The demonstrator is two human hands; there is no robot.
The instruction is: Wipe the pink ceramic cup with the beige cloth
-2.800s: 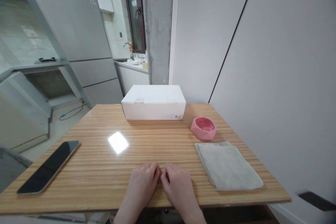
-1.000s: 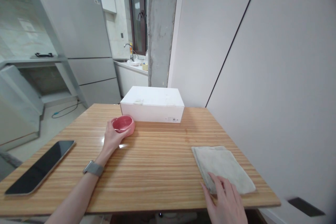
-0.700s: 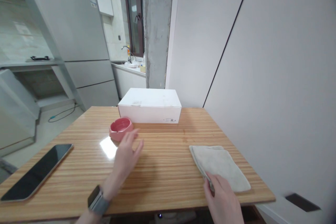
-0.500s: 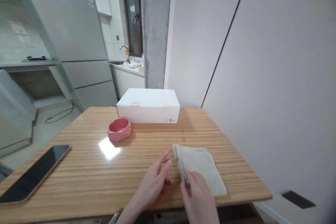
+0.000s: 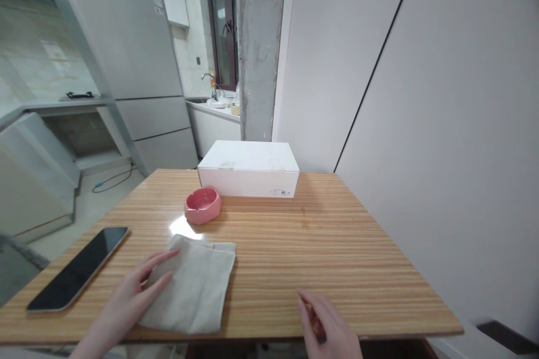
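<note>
A folded pale grey cloth [image 5: 196,286] lies flat on the wooden table, left of its middle. My left hand [image 5: 137,294] rests along the cloth's left edge, with thumb and forefinger apart on top of it; the other fingers are partly hidden. Well to the right, my right hand [image 5: 330,325] is over the table's front edge, away from the cloth. Its fingers are curled, thumb close to forefinger. A dark brownish patch shows between them, and I cannot tell whether it is an object or shadow.
A black phone [image 5: 80,269] lies at the table's left. Farther back are a pink ashtray [image 5: 202,210] and a white box [image 5: 250,182]. A white wall [image 5: 442,140] runs along the right. Beyond the table stands a fridge [image 5: 122,45], left of a concrete pillar [image 5: 261,50].
The cloth has gone from the right of the table to the left. My left hand moved left with it, and my right hand has come off it. The view has turned slightly left.
</note>
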